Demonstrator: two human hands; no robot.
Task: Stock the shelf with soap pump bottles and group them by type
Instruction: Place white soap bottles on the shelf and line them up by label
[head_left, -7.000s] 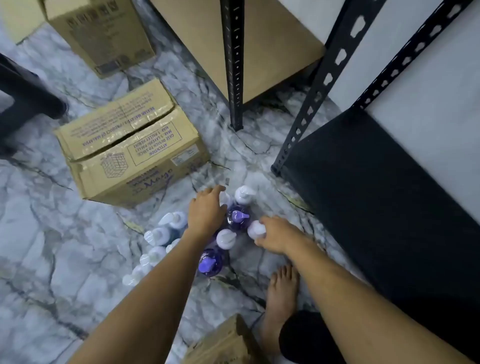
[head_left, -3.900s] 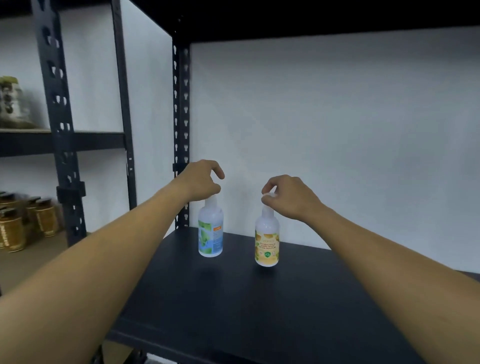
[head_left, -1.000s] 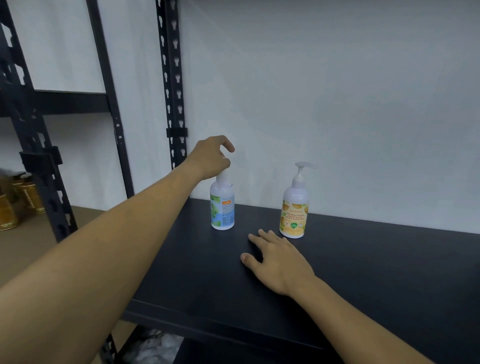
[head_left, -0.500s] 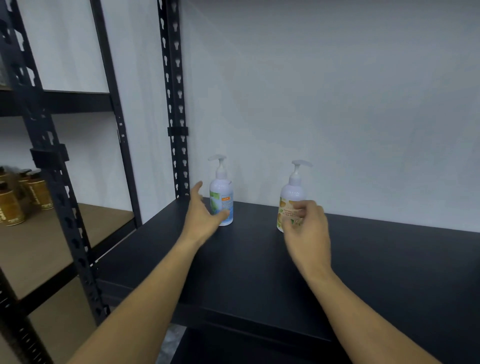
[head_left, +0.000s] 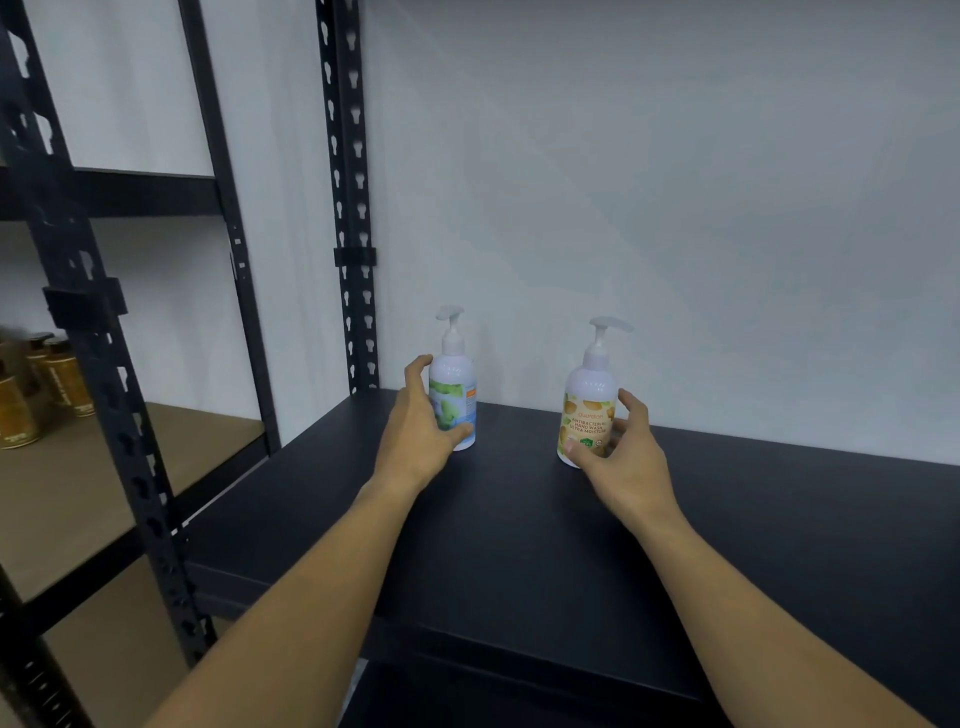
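- There is only one view, from a camera worn on the person's head.
- It looks forward and a little down onto the black shelf, straight toward the white wall behind it.
- The camera is near: both forearms enter from the bottom edge and reach the middle of the picture.
- The wide lens bends the black upright posts at the left side.
- No second view shares this scene.
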